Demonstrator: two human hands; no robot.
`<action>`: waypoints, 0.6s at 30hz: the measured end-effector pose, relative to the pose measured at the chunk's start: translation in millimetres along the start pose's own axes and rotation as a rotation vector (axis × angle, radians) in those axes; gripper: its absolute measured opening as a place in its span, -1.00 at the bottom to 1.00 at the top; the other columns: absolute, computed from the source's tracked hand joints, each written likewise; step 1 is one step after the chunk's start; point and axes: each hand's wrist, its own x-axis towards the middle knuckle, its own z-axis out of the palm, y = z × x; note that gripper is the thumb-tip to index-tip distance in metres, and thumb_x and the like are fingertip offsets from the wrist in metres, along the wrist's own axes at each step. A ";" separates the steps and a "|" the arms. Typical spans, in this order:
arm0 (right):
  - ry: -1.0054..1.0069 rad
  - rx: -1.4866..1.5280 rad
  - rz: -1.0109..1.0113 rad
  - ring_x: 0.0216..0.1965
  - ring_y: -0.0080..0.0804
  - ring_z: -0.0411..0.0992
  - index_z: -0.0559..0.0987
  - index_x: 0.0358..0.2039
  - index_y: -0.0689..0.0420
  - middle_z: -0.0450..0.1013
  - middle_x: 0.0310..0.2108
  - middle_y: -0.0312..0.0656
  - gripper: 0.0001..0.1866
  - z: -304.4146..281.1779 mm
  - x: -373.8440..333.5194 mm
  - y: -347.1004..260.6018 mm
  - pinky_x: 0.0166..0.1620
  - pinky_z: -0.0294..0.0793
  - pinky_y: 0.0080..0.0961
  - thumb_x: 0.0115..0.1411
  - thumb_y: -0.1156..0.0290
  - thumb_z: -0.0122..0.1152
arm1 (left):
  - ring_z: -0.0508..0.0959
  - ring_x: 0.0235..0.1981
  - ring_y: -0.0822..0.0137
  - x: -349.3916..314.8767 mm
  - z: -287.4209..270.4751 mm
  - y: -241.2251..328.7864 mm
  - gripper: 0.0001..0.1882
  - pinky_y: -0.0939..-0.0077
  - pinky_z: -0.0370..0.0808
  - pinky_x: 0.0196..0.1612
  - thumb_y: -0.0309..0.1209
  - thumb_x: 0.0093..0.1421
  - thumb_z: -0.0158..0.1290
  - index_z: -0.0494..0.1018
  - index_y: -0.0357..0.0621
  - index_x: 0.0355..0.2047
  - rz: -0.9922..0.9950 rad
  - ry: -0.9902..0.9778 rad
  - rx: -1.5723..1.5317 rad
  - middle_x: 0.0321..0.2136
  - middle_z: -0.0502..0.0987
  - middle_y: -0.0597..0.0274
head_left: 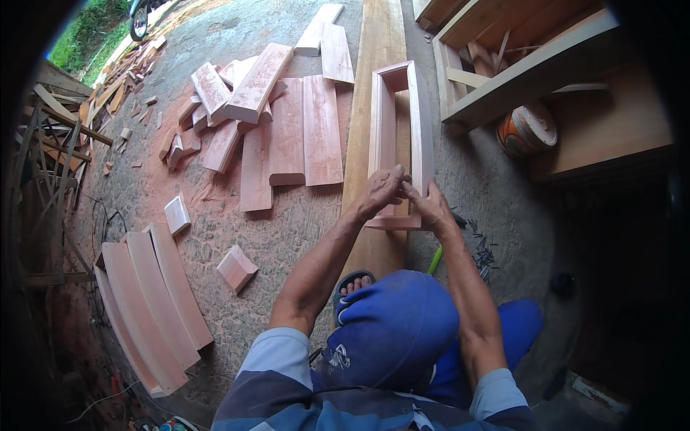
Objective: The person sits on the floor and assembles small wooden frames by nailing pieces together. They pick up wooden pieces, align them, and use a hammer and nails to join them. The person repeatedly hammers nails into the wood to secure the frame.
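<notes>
A narrow rectangular wooden frame (421, 122) lies lengthwise ahead of me, its near end at my hands. Under it runs a long yellowish board (381, 36). My left hand (384, 192) is closed over the frame's near left corner, fingers bent inward. Gripping the right side near the same end is my right hand (433, 207), thumb on top and fingers along the outer face. The fingertips of both hands almost meet over the opening. Whether a small piece sits between them is hidden. Beside my right forearm lies a tool with a bright green handle (435, 260).
Scattered nails (486, 253) lie right of my forearm. Pinkish planks (287, 129) are heaped ahead left; several long pieces (147, 309) stand together at the left. Two small blocks (237, 269) (177, 215) lie between. At the right are large wooden frames (525, 65) and an orange tub (527, 131).
</notes>
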 end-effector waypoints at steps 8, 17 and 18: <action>0.054 0.123 -0.009 -0.14 -0.08 0.58 0.44 0.06 0.26 0.56 -0.18 0.04 -0.34 -28.6 20.1 48.6 -0.06 0.60 -0.20 -0.18 0.55 0.23 | 0.49 -0.25 0.43 10.0 -45.9 -66.2 -0.51 0.48 0.49 -0.11 -0.05 0.46 -0.02 0.53 -0.30 -0.01 0.214 0.618 0.069 -0.19 0.60 0.25; -0.130 0.922 0.083 -0.07 -0.14 0.58 0.39 0.15 0.36 0.53 -0.04 0.01 -0.30 3.6 -23.7 52.4 0.06 0.62 -0.28 -0.14 0.69 0.12 | 0.66 -0.17 0.42 -25.3 -14.0 -57.5 -0.40 0.47 0.63 -0.17 0.04 0.44 -0.01 0.50 -0.32 0.10 -0.198 0.039 -0.807 -0.06 0.63 0.10; -0.138 0.978 0.082 -0.06 -0.13 0.58 0.38 0.17 0.36 0.53 -0.02 0.02 -0.29 10.3 -26.8 50.6 0.07 0.62 -0.27 -0.13 0.69 0.11 | 0.68 -0.19 0.36 -28.7 -9.8 -49.4 -0.43 0.46 0.65 -0.24 -0.01 0.41 0.07 0.49 -0.35 0.09 -0.109 0.009 -0.798 -0.07 0.63 0.04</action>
